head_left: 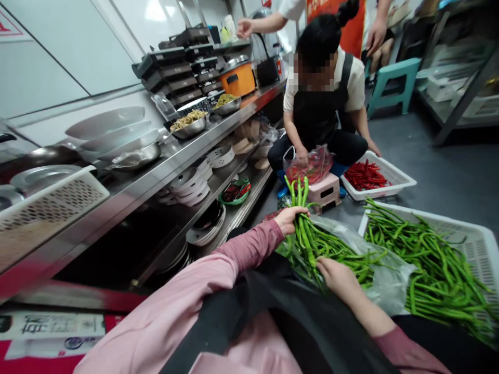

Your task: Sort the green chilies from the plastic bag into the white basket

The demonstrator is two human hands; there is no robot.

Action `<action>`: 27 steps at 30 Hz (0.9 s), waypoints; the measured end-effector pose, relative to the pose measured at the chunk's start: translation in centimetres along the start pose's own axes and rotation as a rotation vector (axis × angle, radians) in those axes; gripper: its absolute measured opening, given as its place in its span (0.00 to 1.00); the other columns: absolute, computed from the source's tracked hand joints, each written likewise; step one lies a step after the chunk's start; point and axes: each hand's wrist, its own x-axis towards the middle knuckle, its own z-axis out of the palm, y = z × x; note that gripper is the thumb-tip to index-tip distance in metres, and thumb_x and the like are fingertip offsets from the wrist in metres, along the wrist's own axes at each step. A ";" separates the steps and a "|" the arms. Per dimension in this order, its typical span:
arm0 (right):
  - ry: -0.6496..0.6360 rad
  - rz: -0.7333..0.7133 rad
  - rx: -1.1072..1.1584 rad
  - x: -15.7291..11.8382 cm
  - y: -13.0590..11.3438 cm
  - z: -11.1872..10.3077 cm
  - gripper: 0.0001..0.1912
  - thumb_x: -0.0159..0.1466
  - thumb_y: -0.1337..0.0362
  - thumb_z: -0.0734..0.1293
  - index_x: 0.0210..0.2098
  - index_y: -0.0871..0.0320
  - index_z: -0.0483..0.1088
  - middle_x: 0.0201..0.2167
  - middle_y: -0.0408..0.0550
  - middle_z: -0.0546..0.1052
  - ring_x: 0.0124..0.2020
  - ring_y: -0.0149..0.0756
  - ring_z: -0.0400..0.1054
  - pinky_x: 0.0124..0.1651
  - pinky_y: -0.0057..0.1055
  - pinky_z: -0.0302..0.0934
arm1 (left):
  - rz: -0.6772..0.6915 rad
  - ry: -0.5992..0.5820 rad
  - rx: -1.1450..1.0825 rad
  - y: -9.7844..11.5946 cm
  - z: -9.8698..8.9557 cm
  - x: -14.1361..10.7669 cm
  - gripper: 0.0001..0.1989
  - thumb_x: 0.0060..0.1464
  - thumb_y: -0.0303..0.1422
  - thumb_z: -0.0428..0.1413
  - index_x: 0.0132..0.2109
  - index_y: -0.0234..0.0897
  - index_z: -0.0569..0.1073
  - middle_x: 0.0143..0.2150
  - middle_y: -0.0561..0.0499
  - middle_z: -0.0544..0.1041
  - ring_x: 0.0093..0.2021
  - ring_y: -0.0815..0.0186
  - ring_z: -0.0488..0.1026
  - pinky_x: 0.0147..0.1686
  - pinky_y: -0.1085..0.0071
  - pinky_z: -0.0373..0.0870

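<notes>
The left hand grasps a bunch of green beans, tilted above the plastic bag's left edge; a gentle grip should prevent snapping. The right hand pinches lower ends, best kept level. More beans reach the white basket's far left corner.

Right of centre, the bare left hand and right hand hold long slender green vegetables. A white plastic basket stands lower right.

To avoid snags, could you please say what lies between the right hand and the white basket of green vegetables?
In the head view, a clear plastic bag of green vegetables lies between them.
</notes>
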 end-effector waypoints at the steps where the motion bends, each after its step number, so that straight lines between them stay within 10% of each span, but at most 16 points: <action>1: 0.040 0.092 0.079 0.2 0.2 -0.3 0.14 0.60 0.56 0.58 0.33 0.53 0.72 0.29 0.48 0.77 0.31 0.39 0.70 0.36 0.31 0.59 | 0.011 -0.002 0.004 0.2 -0.1 -0.1 0.06 0.51 0.22 0.51 0.27 0.28 0.71 0.20 0.49 0.72 0.20 0.68 0.70 0.28 0.70 0.69; 6: 0.017 0.397 0.592 1.2 1.3 -1.5 0.20 0.56 0.50 0.57 0.40 0.57 0.67 0.14 0.39 0.67 0.16 0.33 0.60 0.24 0.31 0.55 | 0.012 0.017 0.006 0.3 -0.6 0.2 0.06 0.51 0.22 0.50 0.29 0.28 0.71 0.20 0.52 0.71 0.20 0.70 0.69 0.27 0.72 0.68; 12: -0.053 0.491 1.075 1.2 0.2 -1.0 0.18 0.49 0.50 0.66 0.31 0.57 0.64 0.19 0.37 0.64 0.18 0.27 0.59 0.22 0.26 0.52 | -0.008 0.018 0.025 -0.6 -0.8 1.3 0.03 0.49 0.22 0.52 0.30 0.28 0.71 0.20 0.51 0.72 0.20 0.69 0.70 0.28 0.72 0.68; 21: 0.014 0.516 1.169 1.2 0.2 -1.2 0.20 0.47 0.50 0.70 0.30 0.58 0.65 0.21 0.37 0.64 0.17 0.23 0.53 0.20 0.24 0.47 | 0.010 -0.011 0.019 -0.2 -1.0 1.4 0.05 0.50 0.23 0.51 0.28 0.29 0.71 0.21 0.51 0.71 0.21 0.70 0.70 0.31 0.72 0.67; 27: 0.020 0.530 1.161 0.7 -0.1 -1.2 0.20 0.46 0.52 0.72 0.29 0.60 0.67 0.21 0.39 0.64 0.17 0.22 0.53 0.19 0.24 0.46 | 0.268 0.087 -0.066 8.2 -4.4 0.0 0.07 0.49 0.23 0.51 0.25 0.31 0.69 0.20 0.49 0.71 0.23 0.68 0.70 0.33 0.68 0.69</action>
